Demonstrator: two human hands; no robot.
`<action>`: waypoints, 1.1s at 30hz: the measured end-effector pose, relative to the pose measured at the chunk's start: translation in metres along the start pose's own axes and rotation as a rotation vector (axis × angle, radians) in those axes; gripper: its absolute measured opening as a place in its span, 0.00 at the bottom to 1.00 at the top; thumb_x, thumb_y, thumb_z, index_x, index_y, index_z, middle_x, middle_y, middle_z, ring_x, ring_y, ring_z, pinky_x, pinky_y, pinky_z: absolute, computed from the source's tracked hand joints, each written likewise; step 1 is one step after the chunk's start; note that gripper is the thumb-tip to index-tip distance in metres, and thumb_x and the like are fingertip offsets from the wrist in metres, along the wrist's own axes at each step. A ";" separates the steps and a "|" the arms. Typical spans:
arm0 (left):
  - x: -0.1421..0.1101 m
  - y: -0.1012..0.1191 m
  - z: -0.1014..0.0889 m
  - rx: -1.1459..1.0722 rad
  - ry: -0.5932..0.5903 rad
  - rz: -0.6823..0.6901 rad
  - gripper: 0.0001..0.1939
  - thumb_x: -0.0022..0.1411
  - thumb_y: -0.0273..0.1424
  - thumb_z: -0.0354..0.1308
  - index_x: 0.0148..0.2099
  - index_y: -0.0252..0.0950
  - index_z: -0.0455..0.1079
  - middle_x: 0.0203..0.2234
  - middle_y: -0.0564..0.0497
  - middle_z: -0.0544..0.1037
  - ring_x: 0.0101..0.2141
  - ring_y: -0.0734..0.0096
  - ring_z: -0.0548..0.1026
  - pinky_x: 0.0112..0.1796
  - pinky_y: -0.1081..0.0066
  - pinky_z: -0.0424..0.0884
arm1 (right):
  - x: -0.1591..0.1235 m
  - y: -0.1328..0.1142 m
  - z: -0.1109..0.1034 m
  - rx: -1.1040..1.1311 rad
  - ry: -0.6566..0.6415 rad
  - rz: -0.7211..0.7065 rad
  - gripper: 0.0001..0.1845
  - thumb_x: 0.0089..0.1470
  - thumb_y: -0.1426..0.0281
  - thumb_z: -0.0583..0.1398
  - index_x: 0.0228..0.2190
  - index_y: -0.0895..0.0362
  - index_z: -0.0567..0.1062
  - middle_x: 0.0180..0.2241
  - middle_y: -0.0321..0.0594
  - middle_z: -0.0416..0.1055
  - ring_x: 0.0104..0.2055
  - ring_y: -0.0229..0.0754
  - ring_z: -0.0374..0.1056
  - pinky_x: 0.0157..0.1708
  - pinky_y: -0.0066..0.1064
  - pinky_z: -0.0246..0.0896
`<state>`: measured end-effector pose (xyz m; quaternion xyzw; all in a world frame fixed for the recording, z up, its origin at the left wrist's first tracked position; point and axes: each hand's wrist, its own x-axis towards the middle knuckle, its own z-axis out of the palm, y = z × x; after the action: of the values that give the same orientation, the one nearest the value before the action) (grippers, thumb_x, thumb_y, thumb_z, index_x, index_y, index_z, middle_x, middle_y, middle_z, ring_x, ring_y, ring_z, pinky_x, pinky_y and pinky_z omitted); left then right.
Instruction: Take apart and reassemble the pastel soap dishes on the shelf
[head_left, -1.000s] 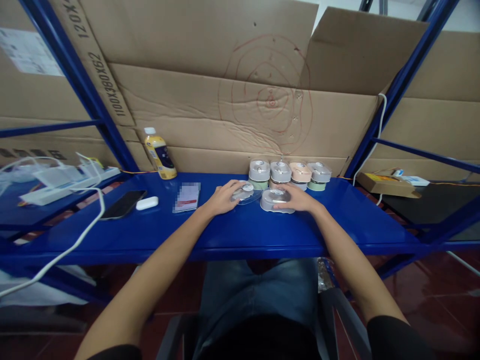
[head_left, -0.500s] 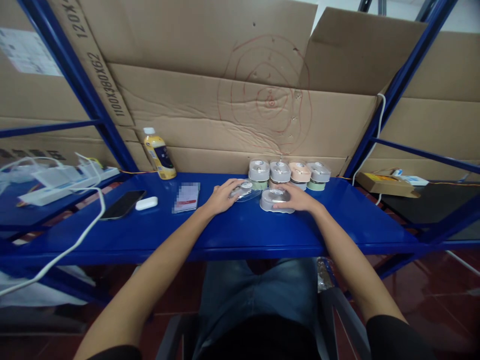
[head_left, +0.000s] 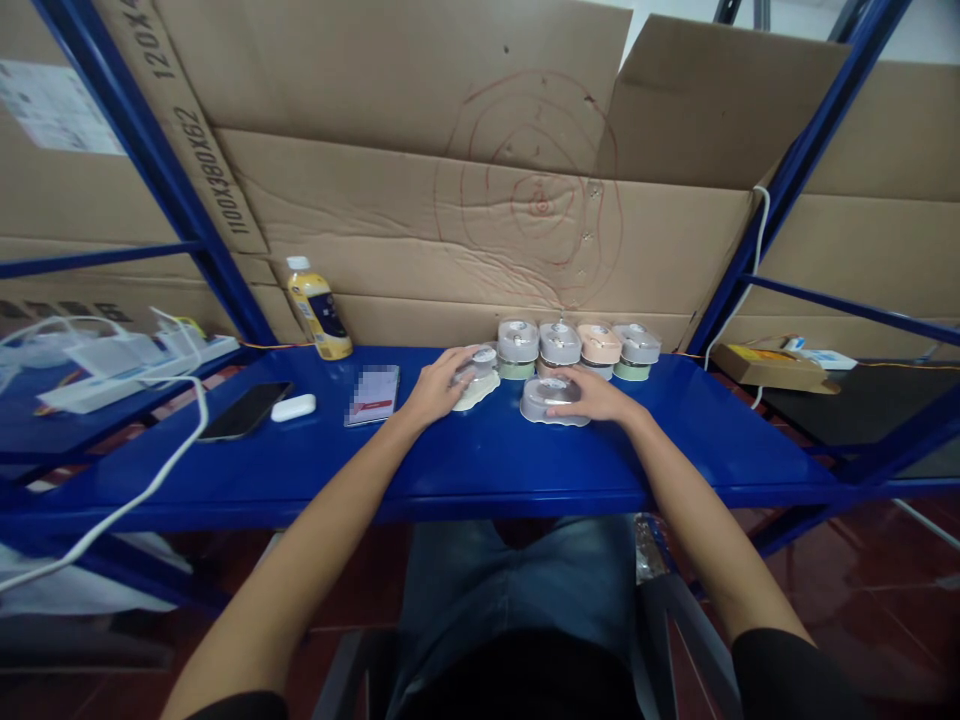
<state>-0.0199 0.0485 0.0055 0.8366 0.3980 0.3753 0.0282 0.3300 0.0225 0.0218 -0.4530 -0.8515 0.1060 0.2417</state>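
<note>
Left of the left hand, a black phone (head_left: 244, 410) and a white earbud case (head_left: 292, 407) lie on the blue tabletop (head_left: 675, 430). A small booklet (head_left: 372, 395) sits near the hand. The left hand (head_left: 433, 390) curves over a round plastic tub (head_left: 476, 385), gripping it. The right hand (head_left: 592, 395) holds a gray tub (head_left: 551, 402) from above, maybe to keep it still. Just ahead of it, four more tubs (head_left: 577, 345) stand in a neat row.
</note>
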 end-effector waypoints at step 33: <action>-0.007 0.024 0.011 0.309 -0.182 -0.041 0.27 0.74 0.35 0.52 0.73 0.45 0.61 0.66 0.40 0.68 0.63 0.45 0.66 0.58 0.44 0.66 | 0.001 0.003 0.000 0.010 -0.001 -0.003 0.42 0.48 0.45 0.72 0.59 0.51 0.74 0.55 0.50 0.75 0.57 0.59 0.73 0.59 0.53 0.68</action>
<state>-0.0003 0.0300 0.0016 0.8533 0.4637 0.2316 -0.0573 0.3322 0.0249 0.0210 -0.4507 -0.8517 0.1099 0.2438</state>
